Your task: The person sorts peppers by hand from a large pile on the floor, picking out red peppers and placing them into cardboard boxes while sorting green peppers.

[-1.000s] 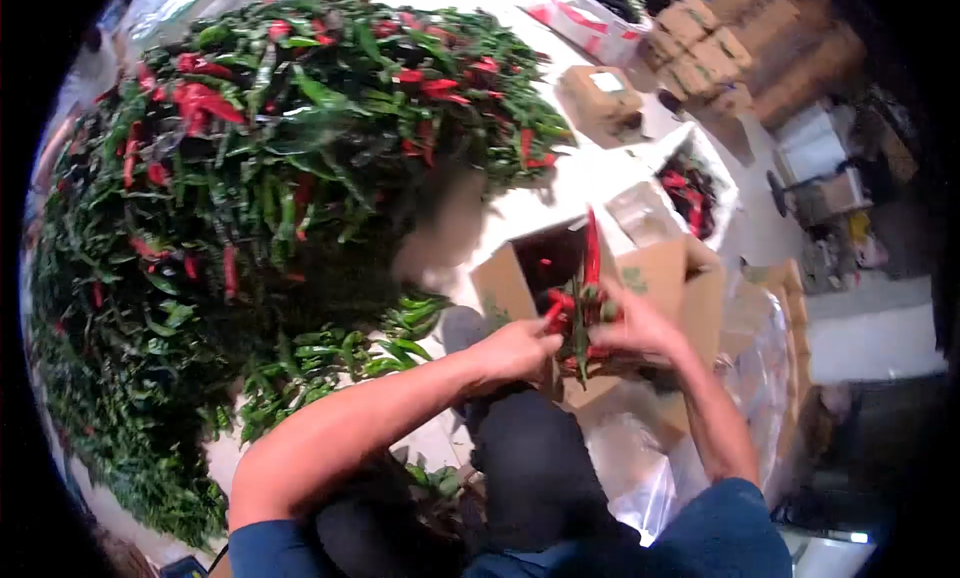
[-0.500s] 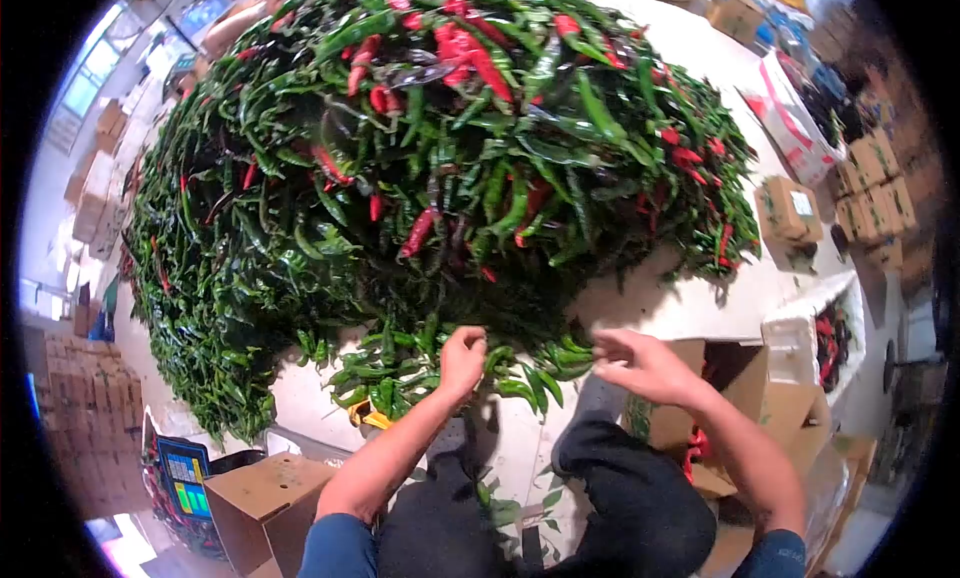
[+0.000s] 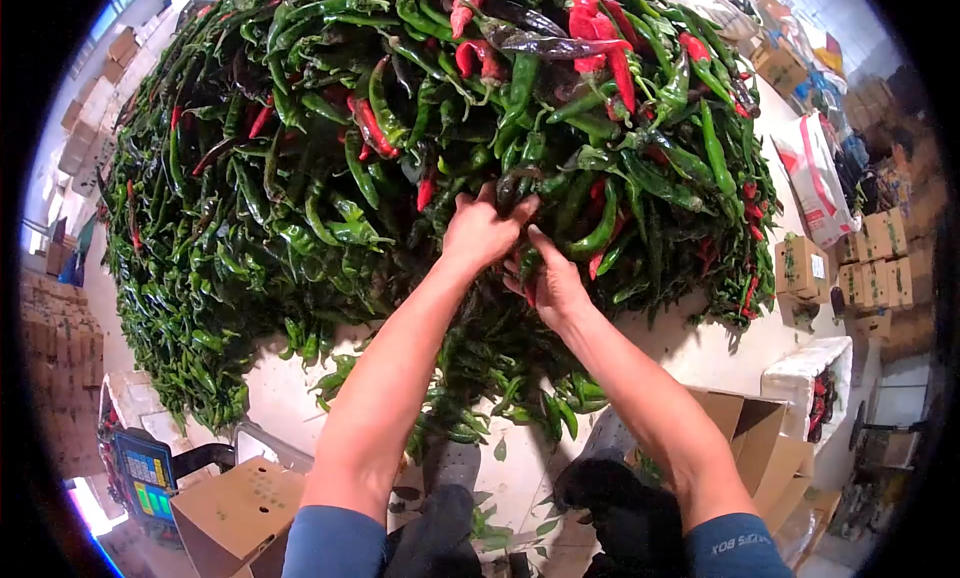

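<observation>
The heap of peppers spreads over the floor before us, with an open carton near our right leg. Our left hand bends its fingers into the heap's front; our right hand curls beside it around a green pepper. We cannot tell whether either pinches firmly. The glossy pepper looks light, slippery and easily snapped, best held near the stem.
</observation>
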A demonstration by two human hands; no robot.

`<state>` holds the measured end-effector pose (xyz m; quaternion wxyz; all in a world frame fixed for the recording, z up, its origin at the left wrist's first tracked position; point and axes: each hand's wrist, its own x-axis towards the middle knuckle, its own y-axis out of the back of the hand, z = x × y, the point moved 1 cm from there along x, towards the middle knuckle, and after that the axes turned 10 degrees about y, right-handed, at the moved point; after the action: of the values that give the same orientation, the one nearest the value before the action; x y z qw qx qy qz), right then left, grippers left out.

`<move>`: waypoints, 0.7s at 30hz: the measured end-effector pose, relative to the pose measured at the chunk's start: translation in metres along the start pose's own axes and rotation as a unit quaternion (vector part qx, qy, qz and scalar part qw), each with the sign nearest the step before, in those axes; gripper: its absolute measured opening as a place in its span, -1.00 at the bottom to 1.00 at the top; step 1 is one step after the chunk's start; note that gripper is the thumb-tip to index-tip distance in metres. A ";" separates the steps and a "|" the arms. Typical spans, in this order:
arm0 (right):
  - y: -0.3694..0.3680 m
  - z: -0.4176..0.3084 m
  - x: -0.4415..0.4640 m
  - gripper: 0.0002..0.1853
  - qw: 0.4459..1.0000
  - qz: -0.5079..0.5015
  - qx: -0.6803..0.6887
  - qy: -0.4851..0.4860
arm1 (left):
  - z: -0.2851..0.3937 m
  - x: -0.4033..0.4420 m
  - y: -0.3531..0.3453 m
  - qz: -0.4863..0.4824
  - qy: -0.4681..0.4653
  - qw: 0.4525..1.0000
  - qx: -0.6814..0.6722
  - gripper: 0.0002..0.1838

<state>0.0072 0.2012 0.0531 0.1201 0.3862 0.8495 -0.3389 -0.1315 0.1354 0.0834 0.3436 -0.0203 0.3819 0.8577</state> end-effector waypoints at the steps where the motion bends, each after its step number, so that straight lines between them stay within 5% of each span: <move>1: 0.000 0.004 0.006 -0.64 1.000 -0.001 0.021 -0.003 | -0.004 0.005 -0.001 -0.011 -0.007 1.000 -0.022 -0.27; 6: -0.002 0.018 0.003 -0.72 1.000 0.022 -0.013 0.009 | -0.006 -0.022 0.016 -0.092 0.081 0.984 -0.127 -0.48; 8: 0.002 0.018 -0.004 -0.73 1.000 -0.007 -0.008 -0.013 | -0.025 -0.049 -0.003 -0.100 0.116 0.945 -0.289 -0.56; 10: 0.017 0.010 -0.019 -0.72 0.998 -0.026 -0.050 -0.029 | -0.040 -0.068 -0.015 -0.163 0.216 0.874 -0.404 -0.54; 16: 0.064 -0.001 -0.104 -0.64 0.983 -0.139 -0.077 -0.088 | -0.070 -0.157 -0.056 -0.285 0.187 0.667 -0.662 -0.59; 21: 0.101 0.036 -0.137 -0.69 0.991 -0.095 -0.059 -0.073 | -0.100 -0.190 -0.089 -0.277 0.241 0.672 -0.643 -0.47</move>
<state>0.1719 0.1460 0.0421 0.1715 0.2702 0.8898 -0.3254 0.0445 0.0009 0.0122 0.3639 -0.5471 -0.2177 0.7217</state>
